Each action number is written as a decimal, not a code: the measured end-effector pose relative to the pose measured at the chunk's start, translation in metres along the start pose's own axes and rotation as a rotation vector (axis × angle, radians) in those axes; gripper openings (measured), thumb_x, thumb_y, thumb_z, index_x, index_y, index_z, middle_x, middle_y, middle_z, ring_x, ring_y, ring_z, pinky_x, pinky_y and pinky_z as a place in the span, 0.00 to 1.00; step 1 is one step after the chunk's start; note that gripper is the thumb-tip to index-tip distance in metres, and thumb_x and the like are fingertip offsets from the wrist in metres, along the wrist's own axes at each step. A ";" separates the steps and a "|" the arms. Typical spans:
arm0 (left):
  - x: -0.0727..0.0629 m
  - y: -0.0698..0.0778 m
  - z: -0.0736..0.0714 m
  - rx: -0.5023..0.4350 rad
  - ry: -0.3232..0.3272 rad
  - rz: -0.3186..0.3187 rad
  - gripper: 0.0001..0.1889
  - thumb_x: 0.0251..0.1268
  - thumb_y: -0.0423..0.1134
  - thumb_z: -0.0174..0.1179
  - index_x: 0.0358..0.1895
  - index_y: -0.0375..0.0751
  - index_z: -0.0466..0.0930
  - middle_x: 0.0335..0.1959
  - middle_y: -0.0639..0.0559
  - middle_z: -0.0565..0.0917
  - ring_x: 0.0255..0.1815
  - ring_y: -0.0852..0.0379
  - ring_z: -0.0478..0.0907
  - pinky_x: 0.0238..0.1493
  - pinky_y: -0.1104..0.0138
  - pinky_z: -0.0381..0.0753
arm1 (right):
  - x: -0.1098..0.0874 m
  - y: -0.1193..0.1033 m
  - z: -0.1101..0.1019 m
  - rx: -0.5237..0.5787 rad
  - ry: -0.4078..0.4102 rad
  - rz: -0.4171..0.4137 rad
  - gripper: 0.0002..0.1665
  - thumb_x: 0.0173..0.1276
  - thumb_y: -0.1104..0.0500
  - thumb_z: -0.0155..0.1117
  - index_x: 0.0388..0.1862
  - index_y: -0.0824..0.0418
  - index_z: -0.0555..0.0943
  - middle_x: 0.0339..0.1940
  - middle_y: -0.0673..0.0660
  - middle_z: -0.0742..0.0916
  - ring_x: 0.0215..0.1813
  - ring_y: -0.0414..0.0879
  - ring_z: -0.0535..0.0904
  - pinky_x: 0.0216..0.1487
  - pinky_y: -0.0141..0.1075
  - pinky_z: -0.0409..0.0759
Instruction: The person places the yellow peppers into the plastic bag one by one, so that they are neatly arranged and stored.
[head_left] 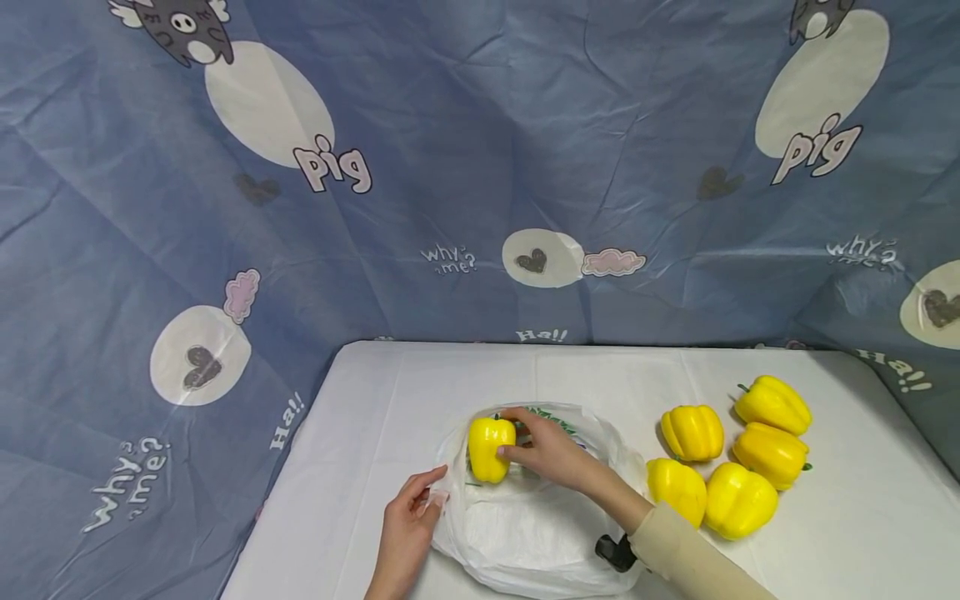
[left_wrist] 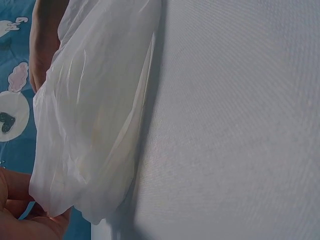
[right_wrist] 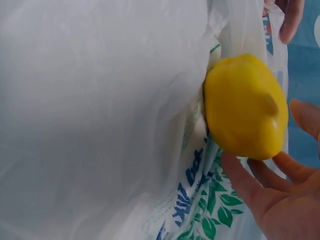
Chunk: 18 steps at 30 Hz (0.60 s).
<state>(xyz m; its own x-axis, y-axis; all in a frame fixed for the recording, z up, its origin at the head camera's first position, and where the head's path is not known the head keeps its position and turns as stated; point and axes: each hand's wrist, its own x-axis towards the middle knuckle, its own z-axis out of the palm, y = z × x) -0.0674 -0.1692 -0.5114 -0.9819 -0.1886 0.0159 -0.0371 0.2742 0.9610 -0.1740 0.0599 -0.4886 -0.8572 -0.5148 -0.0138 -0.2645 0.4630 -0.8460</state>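
Observation:
A white plastic bag (head_left: 525, 533) with green leaf print lies spread on the table, its mouth facing up. My left hand (head_left: 408, 521) pinches the bag's left rim between thumb and fingers; in the left wrist view, the fingers (left_wrist: 35, 220) hold the gathered edge. Inside the mouth, near its far left side, is a glossy yellow bell pepper (head_left: 491, 450), stem up. My right hand (head_left: 551, 450) reaches across the bag and holds this pepper by its right side with the fingertips. In the right wrist view, fingertips (right_wrist: 235, 172) meet the pepper (right_wrist: 245, 107).
Several more yellow bell peppers (head_left: 692, 433) lie in a group on the white tablecloth (head_left: 397, 392), right of the bag. A black device (head_left: 615, 552) sits at the right wrist. Behind the table hangs a blue printed curtain (head_left: 450, 192).

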 end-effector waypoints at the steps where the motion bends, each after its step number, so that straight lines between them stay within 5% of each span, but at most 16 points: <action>1: 0.000 0.000 0.000 0.001 0.000 -0.001 0.22 0.60 0.19 0.58 0.54 0.44 0.84 0.49 0.53 0.82 0.46 0.54 0.71 0.48 0.73 0.70 | -0.001 0.000 -0.001 0.006 0.002 -0.008 0.33 0.67 0.52 0.68 0.67 0.63 0.71 0.59 0.58 0.81 0.54 0.51 0.79 0.50 0.43 0.80; 18: 0.000 0.001 0.000 0.012 -0.012 -0.014 0.22 0.61 0.20 0.57 0.55 0.44 0.84 0.51 0.52 0.82 0.47 0.54 0.71 0.49 0.72 0.69 | -0.024 -0.015 -0.018 0.038 0.005 -0.034 0.30 0.70 0.53 0.64 0.68 0.60 0.71 0.65 0.57 0.77 0.61 0.58 0.75 0.54 0.47 0.78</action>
<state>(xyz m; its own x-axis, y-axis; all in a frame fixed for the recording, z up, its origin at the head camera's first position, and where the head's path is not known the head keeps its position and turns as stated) -0.0676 -0.1688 -0.5105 -0.9834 -0.1812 -0.0004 -0.0525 0.2828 0.9577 -0.1572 0.0783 -0.4661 -0.8502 -0.5261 0.0181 -0.2765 0.4171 -0.8658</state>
